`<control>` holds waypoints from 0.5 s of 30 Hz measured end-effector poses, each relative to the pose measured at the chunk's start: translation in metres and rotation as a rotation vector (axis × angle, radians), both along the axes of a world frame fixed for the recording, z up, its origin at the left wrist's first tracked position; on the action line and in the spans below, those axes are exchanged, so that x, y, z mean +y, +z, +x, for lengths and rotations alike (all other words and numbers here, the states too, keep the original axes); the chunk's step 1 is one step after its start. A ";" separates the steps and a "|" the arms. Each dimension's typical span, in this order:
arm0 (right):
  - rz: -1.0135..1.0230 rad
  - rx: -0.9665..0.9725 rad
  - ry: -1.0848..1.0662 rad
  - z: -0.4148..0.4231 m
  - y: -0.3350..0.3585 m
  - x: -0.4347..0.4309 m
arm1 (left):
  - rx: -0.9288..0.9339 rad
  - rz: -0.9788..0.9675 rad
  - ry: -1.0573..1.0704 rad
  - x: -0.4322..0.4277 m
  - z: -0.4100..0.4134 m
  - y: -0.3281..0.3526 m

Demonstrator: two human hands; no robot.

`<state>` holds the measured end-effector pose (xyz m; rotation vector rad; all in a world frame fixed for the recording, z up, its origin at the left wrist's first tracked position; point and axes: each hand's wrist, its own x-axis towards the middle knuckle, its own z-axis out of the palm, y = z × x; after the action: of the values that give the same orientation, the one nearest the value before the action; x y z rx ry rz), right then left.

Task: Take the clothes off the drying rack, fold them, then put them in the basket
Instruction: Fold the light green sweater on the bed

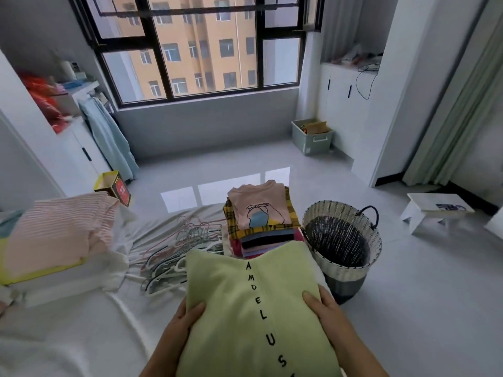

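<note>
At 6 o'clock, a folded pale-green soft garment with black letters down its middle [239,308] is held between both hands. The left hand [182,327] grips its left edge with the thumb on top, and the right hand [326,308] grips its right edge the same way. Its long axis runs from 6 to 12. The round woven white-and-dark basket [345,270] stands on the floor at 1 o'clock, nearer the right hand, so the garment likely swings right. At 12 o'clock sits a stack of folded clothes topped by a pink shirt [261,210].
</note>
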<state>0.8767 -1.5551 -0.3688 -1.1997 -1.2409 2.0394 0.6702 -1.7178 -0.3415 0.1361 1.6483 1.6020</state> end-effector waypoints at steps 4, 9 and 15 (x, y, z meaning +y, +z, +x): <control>-0.012 0.043 0.033 0.015 0.017 0.057 | -0.011 0.020 0.060 0.046 0.026 0.013; 0.005 0.002 0.096 0.010 0.017 0.118 | -0.052 0.053 0.128 0.098 0.031 0.006; 0.019 0.086 0.169 0.005 0.008 0.197 | -0.040 -0.017 0.177 0.169 0.031 -0.004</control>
<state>0.8814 -1.3578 -0.3604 -1.0170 -1.3566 2.1702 0.7015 -1.5485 -0.3458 -0.0524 1.6811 1.7104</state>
